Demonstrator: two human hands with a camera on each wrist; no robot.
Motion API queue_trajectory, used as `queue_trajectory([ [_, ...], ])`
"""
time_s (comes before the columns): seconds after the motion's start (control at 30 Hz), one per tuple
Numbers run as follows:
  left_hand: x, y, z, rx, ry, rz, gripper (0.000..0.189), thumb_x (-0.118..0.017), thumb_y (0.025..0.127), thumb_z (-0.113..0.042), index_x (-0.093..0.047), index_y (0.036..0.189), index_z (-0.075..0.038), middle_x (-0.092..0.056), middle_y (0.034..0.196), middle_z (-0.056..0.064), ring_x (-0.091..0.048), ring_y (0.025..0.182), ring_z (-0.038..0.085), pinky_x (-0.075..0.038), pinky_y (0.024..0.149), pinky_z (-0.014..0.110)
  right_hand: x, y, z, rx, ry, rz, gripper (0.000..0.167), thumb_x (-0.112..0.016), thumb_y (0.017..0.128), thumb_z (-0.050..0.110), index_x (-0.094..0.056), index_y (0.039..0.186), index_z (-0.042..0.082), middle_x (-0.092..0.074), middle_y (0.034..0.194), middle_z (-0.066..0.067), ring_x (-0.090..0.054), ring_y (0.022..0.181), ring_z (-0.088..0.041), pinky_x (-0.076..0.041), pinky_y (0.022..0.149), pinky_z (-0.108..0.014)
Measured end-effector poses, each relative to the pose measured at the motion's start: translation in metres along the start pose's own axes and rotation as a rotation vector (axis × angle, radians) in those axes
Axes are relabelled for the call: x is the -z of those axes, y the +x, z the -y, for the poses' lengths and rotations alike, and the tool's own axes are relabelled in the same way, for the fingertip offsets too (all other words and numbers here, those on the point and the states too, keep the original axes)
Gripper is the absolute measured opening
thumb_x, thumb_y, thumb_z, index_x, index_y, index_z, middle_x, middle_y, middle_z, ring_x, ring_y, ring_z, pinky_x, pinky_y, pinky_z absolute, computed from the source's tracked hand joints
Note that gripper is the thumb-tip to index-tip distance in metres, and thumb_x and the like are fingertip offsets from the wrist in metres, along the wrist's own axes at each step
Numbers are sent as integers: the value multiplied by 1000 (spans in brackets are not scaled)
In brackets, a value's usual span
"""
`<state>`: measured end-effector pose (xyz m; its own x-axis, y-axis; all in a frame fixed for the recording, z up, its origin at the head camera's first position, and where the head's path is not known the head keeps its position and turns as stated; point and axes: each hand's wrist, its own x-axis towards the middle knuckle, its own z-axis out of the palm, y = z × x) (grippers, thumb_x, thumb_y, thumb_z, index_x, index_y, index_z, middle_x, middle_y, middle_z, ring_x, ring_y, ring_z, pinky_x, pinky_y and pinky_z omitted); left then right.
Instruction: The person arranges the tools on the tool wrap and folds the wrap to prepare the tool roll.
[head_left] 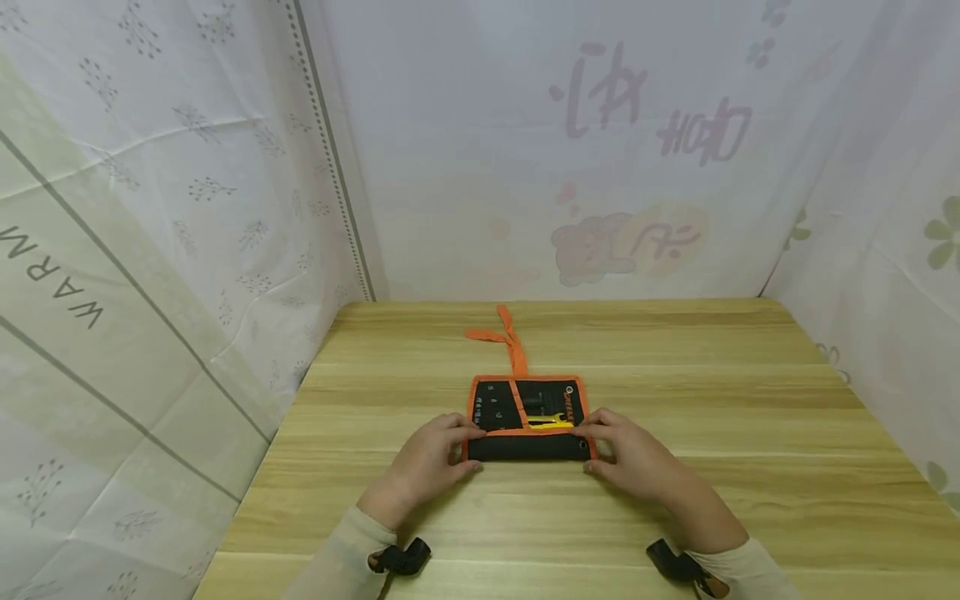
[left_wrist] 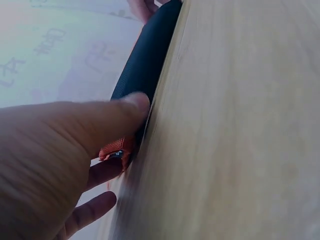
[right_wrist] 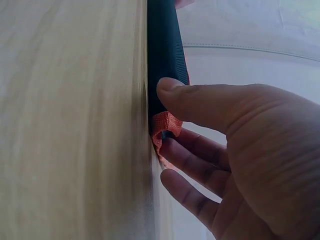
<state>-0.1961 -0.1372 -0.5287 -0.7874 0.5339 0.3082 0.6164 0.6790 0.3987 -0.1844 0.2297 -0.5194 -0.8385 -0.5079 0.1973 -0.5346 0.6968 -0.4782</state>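
Observation:
A black fabric tool roll [head_left: 491,402] with orange edging lies on the table, its near part folded over into a thick black band [head_left: 529,448]. Yellow wrenches [head_left: 551,422] peek out of its pocket, just above the fold. My left hand [head_left: 429,458] grips the left end of the fold, thumb on the near side and fingers over the top. At the right end my right hand [head_left: 637,457] pinches the fold in the same way. The right wrist view shows the orange-trimmed end [right_wrist: 167,122] between thumb and fingers. Metal glints inside the left end [left_wrist: 119,153].
Two orange tie straps [head_left: 514,348] stretch from the roll's far edge toward the back of the wooden table [head_left: 675,358]. Printed curtains [head_left: 465,150] hang behind the table and along both sides. Each wrist wears a black camera mount [head_left: 405,557].

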Motion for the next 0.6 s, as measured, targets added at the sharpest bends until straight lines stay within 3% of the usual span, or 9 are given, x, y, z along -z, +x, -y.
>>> queue_trajectory([
  [0.1,0,0,0,-30,-11,-5,41,-91,85,-26,-78,122,-17,-66,122,-5,-60,99,9,-55,90,34,-1,0,-1,1,-3,13,53,-90,85,22,-72,135,18,-60,132,6,-59,122,-18,-51,101,-47],
  [0.33,0,-2,-1,-62,10,3,36,-90,87,-24,-80,121,-16,-60,105,-8,-49,82,6,-47,73,26,-1,1,0,-8,3,32,54,-94,80,24,-75,130,14,-58,126,9,-57,117,-14,-51,99,-44],
  [0.6,1,-2,0,-95,-16,-30,33,-90,86,-24,-79,117,-18,-71,107,-10,-58,89,4,-54,81,29,0,-1,3,42,-86,26,57,-96,76,29,-76,127,11,-64,117,13,-59,103,-9,-53,94,-45],
])
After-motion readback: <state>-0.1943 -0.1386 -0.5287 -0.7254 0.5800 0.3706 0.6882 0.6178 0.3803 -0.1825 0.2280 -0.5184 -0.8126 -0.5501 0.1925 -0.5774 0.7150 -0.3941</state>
